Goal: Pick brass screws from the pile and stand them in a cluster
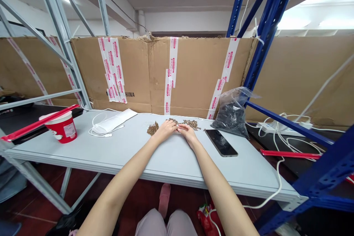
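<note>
My left hand (165,131) and my right hand (188,135) rest side by side on the pale grey tabletop (171,160), their fingertips meeting. Small brass-coloured pieces lie scattered just beyond the fingers (184,123), and a separate small heap of them (153,128) sits to the left of my left hand. Whether either hand pinches a piece is hidden. A black smartphone (221,142) lies to the right of my right hand, apart from it. Behind the phone, a clear plastic bag of dark items (231,116) stands against the cardboard.
A red-and-white paper tub (62,128) with a red strip (38,123) across it and a white pouch with a white cable (113,121) lie at the table's left. Cardboard sheets (199,70) rise behind it, between metal rack uprights. Cables and a power strip (276,127) lie at the right.
</note>
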Demonstrator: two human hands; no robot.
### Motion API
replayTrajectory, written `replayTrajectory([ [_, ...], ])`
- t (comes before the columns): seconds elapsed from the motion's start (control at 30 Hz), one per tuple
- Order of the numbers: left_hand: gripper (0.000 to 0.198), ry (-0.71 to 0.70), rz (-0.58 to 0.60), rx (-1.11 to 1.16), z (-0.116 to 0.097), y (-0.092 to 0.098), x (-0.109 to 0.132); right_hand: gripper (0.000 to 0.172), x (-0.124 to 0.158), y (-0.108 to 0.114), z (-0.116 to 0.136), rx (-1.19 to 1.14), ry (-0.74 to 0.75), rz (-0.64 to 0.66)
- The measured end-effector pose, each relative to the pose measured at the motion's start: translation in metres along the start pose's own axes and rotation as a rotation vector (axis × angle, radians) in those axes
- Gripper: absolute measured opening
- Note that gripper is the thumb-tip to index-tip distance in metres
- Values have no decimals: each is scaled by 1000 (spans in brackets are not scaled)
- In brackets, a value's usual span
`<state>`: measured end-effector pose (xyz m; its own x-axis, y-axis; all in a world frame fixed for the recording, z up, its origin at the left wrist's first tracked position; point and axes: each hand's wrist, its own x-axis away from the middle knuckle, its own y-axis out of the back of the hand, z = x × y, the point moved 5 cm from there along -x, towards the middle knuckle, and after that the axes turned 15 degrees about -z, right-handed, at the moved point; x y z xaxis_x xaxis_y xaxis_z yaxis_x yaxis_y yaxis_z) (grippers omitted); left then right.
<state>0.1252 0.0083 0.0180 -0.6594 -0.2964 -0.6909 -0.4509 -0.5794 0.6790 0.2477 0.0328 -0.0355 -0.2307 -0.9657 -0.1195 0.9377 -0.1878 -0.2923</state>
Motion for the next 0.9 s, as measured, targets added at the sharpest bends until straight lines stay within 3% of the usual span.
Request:
replayTrajectory([
  [0.3,33,397,-151,69,7,8,11,36,10,-8,7,-56,-77,-26],
  [0.53,21,267,-105,50,1,-7,12,28,6,-8,4,-1,-41,-13],
  [0.63,20,272,-129,81,4,-6,12,22,3,-7,4,167,74,-20],
  [0.73,19,331,-223,95,8,6,11,18,7,-11,8,506,319,-4],
  [0.83,18,430,-315,84,15,18,12,21,19,-21,12,808,575,132],
  [0.9,17,469,-325,73,18,21,12,22,26,-27,11,912,654,236],
])
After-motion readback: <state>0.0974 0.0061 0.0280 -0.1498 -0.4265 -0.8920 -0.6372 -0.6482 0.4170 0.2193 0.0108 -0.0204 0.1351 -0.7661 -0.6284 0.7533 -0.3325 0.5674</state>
